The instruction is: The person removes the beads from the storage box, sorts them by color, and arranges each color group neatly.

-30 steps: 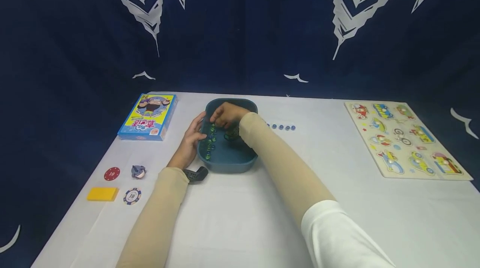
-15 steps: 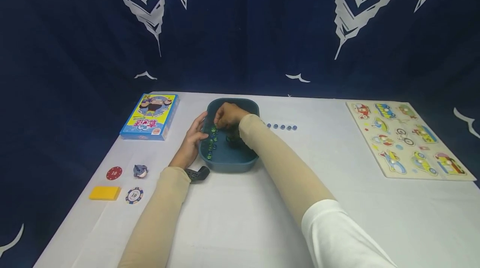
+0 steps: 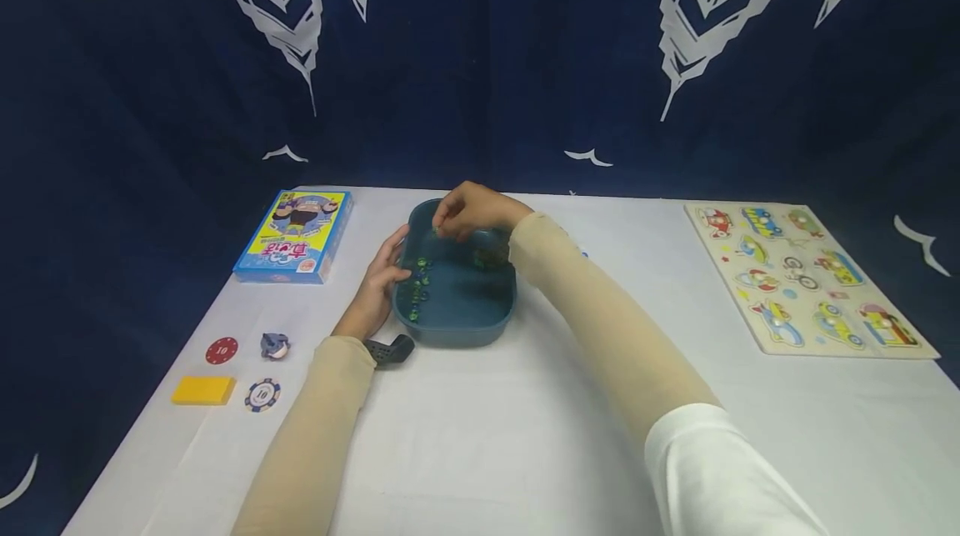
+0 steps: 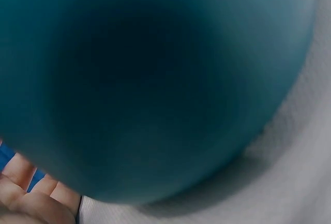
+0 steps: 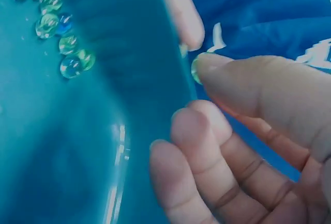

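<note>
Pinched between thumb and finger of my right hand [image 3: 480,211] is a green glass marble [image 5: 196,69], mostly covered by the thumb tip in the right wrist view. That hand is over the far part of a blue-green plastic tub [image 3: 456,336]. My left hand [image 3: 378,282] holds the tub's left side, fingers along the outside and thumb at the rim. The tub's wall fills most of the left wrist view. Inside the tub, several green and blue marbles [image 3: 417,290] lie in a line along the left wall. A dark greenish clump [image 3: 491,258] sits near the right wall.
Beyond the right sleeve one blue marble [image 3: 585,254] shows on the white table. At left are a picture box [image 3: 296,236], a red chip [image 3: 222,350], a white-and-blue chip [image 3: 262,394], a shark figure [image 3: 274,345] and a yellow block [image 3: 203,390]. A picture puzzle board [image 3: 810,282] lies at right.
My right hand has risen from the marble line and moved toward the tub's far right. Its sleeve now hides most of the blue marble row on the table. My left hand stays put.
</note>
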A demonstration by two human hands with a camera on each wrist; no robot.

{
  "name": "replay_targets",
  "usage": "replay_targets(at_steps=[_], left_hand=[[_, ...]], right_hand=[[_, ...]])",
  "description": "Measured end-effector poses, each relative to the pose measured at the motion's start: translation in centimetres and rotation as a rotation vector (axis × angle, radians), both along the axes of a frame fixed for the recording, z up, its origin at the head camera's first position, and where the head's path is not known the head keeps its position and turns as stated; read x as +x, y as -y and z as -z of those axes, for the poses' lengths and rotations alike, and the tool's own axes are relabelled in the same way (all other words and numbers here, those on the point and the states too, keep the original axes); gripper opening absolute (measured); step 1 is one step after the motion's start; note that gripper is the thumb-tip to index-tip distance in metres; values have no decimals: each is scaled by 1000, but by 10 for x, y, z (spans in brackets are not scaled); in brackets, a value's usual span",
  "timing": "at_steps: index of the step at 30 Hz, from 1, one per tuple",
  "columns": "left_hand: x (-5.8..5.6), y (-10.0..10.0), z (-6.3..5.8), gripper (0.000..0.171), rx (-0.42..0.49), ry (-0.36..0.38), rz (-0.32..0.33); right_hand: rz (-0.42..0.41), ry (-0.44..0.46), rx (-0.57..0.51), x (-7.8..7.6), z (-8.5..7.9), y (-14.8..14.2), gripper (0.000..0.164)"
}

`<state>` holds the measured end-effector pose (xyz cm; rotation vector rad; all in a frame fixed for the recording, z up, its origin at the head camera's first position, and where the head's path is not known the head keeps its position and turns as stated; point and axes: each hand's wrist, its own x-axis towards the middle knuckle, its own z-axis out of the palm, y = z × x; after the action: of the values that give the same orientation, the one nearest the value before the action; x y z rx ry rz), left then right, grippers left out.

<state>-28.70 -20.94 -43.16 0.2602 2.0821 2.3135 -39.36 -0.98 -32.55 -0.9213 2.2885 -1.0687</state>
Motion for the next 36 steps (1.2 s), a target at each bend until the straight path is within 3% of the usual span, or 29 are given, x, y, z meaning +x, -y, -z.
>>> replay_targets(at_steps=[8,16,24,29,36], left_hand=[[2,1,1,82,9,-16,1],[5,4,0,82,0,-3,-16],[5,3,-2,81,-8,7,-6],[5,1,-1,82,-12,10,1],[3,-4,0,81,-11,8,-8]], right_hand=[[-24,14,-197,15,-5,-47,16],[55,-5,-329,35,13,-94,17],[211,-46,-350,42,45,-137,19],[299,-10,-326,42,68,-155,21],[334,17,-294,40,88,-168,22]])
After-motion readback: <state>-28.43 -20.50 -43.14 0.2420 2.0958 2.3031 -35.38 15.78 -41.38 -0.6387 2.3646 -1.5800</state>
